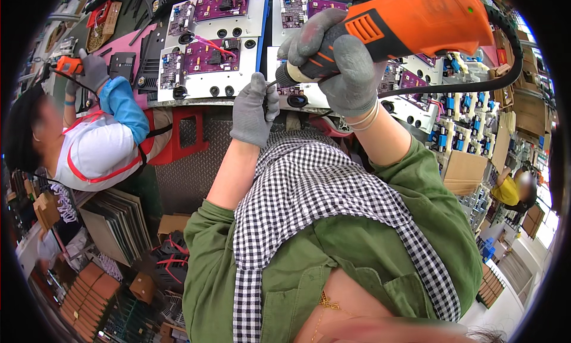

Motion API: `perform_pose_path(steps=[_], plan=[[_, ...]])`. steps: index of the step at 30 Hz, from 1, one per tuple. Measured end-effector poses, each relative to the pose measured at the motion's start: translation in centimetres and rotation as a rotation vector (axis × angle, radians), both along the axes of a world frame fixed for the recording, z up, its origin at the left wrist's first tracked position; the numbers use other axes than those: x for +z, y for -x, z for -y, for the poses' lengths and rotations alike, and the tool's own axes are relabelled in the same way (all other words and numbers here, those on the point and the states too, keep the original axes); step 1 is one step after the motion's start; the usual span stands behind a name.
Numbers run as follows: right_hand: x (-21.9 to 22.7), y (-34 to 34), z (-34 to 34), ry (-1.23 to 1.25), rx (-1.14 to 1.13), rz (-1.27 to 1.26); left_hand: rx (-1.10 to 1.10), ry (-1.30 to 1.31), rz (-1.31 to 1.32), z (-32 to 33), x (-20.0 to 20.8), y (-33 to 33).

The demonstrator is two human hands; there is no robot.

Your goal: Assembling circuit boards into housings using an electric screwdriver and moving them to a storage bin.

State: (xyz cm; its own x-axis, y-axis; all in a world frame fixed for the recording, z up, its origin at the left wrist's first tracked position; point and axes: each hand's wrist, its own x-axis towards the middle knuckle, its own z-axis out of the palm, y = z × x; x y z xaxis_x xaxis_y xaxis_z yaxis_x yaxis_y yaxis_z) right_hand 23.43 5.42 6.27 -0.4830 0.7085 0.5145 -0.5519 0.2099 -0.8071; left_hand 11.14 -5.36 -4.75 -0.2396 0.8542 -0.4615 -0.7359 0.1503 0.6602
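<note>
Right hand [342,63]: gloved fingers wrapped tight around orange electric screwdriver [410,19], long axis slanting down-left, bit tip beside left fingertips | Left hand [254,108]: nearer, pinching something unseen at tip | Below: white assembly plate [205,84], purple circuit board [208,56].

Around the orange electric screwdriver [416,19] held over the bench, two grey-gloved hands of the wearer show: the right hand [339,60] on it and the left hand [254,108] just below-left of it. Left of that tool lie two white panels [205,75] carrying purple circuit boards [208,56]. Far left, one co-worker [89,147] grips a second orange driver [68,63]; far right sits one person in yellow [508,191].
</note>
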Motion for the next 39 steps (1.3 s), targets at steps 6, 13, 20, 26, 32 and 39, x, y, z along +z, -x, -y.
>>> perform_pose_path(steps=[6,13,20,26,32,39], plan=[[-0.5,0.7,-0.1,0.014,-0.011,-0.014,0.007,0.038,0.042,-0.2,0.1,0.1],[-1.1,2.2,-0.2,0.098,-0.095,-0.012,0.087,-0.072,0.280,-0.5,-1.6,0.0],[-4.7,4.3,-4.0,0.061,-0.252,0.140,-0.013,0.114,0.045,1.1,-0.8,1.2],[-6.5,4.7,-4.3,0.031,-0.216,0.116,0.088,0.128,-0.003,1.7,-1.4,1.5],[-6.3,4.7,-3.1,-0.052,-0.208,0.234,0.095,0.163,-0.009,1.8,-0.2,2.0],[-5.4,4.6,-2.8,0.063,-0.169,0.148,0.043,0.158,-0.129,2.0,-0.8,2.5]])
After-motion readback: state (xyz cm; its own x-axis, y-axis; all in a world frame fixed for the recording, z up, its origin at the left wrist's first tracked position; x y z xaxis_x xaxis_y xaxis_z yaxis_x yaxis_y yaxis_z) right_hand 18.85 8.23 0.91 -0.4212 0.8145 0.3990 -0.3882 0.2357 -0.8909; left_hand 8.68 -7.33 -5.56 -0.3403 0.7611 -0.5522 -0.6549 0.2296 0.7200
